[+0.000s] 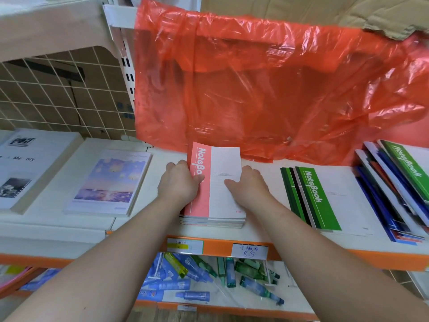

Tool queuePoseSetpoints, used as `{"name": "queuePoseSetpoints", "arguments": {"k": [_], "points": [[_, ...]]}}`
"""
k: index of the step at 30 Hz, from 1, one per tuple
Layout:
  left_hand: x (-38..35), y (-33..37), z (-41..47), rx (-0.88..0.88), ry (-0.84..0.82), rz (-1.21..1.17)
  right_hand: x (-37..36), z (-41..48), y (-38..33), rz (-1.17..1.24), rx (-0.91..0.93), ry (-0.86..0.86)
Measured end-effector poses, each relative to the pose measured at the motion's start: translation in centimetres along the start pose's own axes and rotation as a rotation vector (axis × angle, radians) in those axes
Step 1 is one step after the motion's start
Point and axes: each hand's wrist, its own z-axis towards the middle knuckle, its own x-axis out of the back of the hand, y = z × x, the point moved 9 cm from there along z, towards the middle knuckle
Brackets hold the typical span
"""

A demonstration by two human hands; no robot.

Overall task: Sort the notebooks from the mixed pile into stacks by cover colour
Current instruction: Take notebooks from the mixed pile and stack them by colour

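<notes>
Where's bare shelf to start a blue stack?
Two bare strips of shelf: between pastel book and pink stack, and between pink stack and green stack. Forearms cross both. Crowded at the right end: mixed pile sits close by the green stack. Red bag hangs over the back.

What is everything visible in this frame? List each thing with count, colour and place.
pink notebook stack: one, pink-and-white top cover, shelf centre
green notebook stack: one, fanned, green-and-white, right of the pink stack
mixed pile: one, blue, green and red covers, far right
plastic bag: one, red, hanging above the shelf
pastel-cover book: one, lilac and blue, left of the hands
photo book: one, white, far left
price tags: two, white, orange shelf edge
bottles: many, blue and green, shelf below
left hand: grips the pink stack's left edge
right hand: holds its right edge
</notes>
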Motion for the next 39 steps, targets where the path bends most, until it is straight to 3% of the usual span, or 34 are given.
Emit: {"name": "queuePoseSetpoints", "arguments": {"k": [32,37,39], "points": [[-1.5,-1.1,0.2,0.008,-0.073,0.005,-1.7,0.3,1.4,0.021,-0.06,-0.035],[-0.8,-0.2,0.2,0.018,-0.059,0.046,-0.9,0.2,1.3,0.086,0.016,-0.048],[-0.2,1.8,-0.2,-0.053,-0.002,0.072,0.3,-0.1,1.5,0.067,0.074,-0.024]]}}
